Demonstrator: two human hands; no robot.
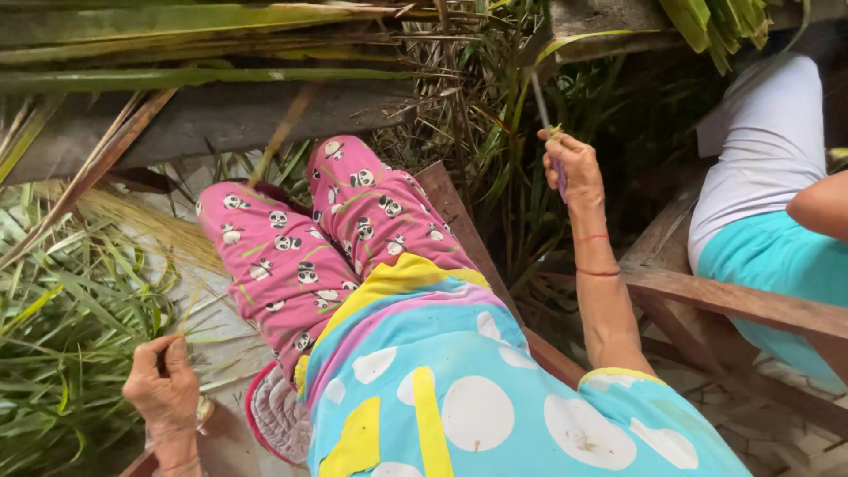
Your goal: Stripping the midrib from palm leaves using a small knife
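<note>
My right hand (572, 166) is raised to the right of my knees and is closed around a small knife with a purple handle (562, 181); its thin blade (540, 102) points up. A green leaf strip (565, 42) curves over the blade. My left hand (163, 384) is low at the left, fingers pinched on a thin pale leaf rib (181, 305) that runs up and away. I sit on a wooden bench (459, 221), in pink panda-print trousers (291, 247) and a blue spotted top.
A heap of long green palm leaves (62, 327) lies at the left. A bundle of pale stripped ribs (146, 221) lies beyond it. A thick wooden beam (221, 115) crosses ahead. Another person in white and turquoise (768, 212) sits at the right behind a wooden rail (742, 300).
</note>
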